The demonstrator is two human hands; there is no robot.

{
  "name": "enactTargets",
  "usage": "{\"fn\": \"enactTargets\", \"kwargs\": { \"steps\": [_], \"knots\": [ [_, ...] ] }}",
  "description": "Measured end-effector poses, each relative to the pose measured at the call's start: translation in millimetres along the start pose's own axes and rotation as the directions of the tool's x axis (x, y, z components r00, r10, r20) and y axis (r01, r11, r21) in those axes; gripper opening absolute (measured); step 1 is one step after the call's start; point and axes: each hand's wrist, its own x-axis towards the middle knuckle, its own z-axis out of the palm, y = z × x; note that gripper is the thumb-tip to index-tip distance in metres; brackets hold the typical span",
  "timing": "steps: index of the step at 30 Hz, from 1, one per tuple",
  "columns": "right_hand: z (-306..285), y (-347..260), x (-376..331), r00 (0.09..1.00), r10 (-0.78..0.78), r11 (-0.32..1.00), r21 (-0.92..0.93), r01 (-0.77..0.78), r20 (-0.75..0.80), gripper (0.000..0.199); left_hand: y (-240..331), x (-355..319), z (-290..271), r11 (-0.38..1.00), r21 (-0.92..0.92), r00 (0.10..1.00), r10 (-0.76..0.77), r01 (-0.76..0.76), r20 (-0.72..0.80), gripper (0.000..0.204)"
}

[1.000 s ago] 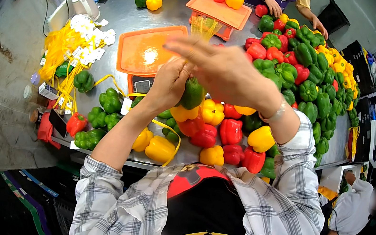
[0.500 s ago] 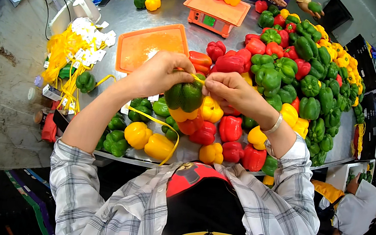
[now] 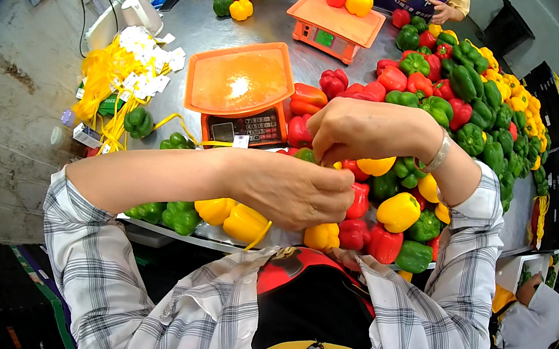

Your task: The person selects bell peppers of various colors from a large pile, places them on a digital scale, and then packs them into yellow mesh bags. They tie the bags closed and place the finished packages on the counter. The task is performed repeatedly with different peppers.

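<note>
A green pepper (image 3: 306,155), mostly hidden, sits pinched between both hands above the pile. Left hand (image 3: 295,191) fingers (image 3: 342,196) curl closed at its underside; right hand (image 3: 364,131) fingers (image 3: 322,153) close on its top. Just behind the fingers stands an orange scale (image 3: 240,90); red, yellow and green peppers (image 3: 399,211) cover the tabletop (image 3: 271,27) beneath and right of them.

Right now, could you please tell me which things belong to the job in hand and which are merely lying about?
In hand: left hand and right hand, close together over the red, yellow and green bell peppers; yellow net bags alongside.

Lying about: orange-topped weighing scale; second orange scale; white tags.
</note>
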Motion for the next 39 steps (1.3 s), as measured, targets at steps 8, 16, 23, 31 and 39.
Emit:
{"fn": "enactTargets", "kwargs": {
  "steps": [8, 16, 23, 31, 39],
  "knots": [
    [-5.9, 9.1, 33.3, 0.883, -0.089, 0.996, -0.023, 0.088, -0.46, 0.02, 13.8, -25.8, 18.9, 0.788, -0.453, 0.9, -0.427, 0.416, 0.085, 0.018],
    [60.2, -27.2, 13.3, 0.537, -0.213, 0.899, -0.379, -0.221, -0.817, 0.017, -18.6, -45.5, 18.8, -0.414, -0.514, 0.166, -0.635, 0.751, 0.754, 0.009],
    [90.3, -38.6, 38.7, 0.664, -0.134, 0.574, -0.604, -0.553, -0.735, 0.017, -40.7, -47.7, 28.2, -0.563, -0.415, 0.149, -0.457, 0.715, 0.877, 0.009],
    [102.1, -53.8, 76.9, 0.593, 0.283, 0.341, -0.499, -0.796, -0.753, 0.014, -45.2, -40.9, 23.5, -0.57, -0.406, 0.132, -0.46, 0.714, 0.878, 0.006],
    [101.5, -31.4, 44.9, 0.648, -0.078, 0.739, -0.48, -0.472, -0.758, 0.011, -25.6, -56.8, 29.0, -0.607, -0.517, 0.173, -0.534, 0.603, 0.828, 0.007]
  ]
}}
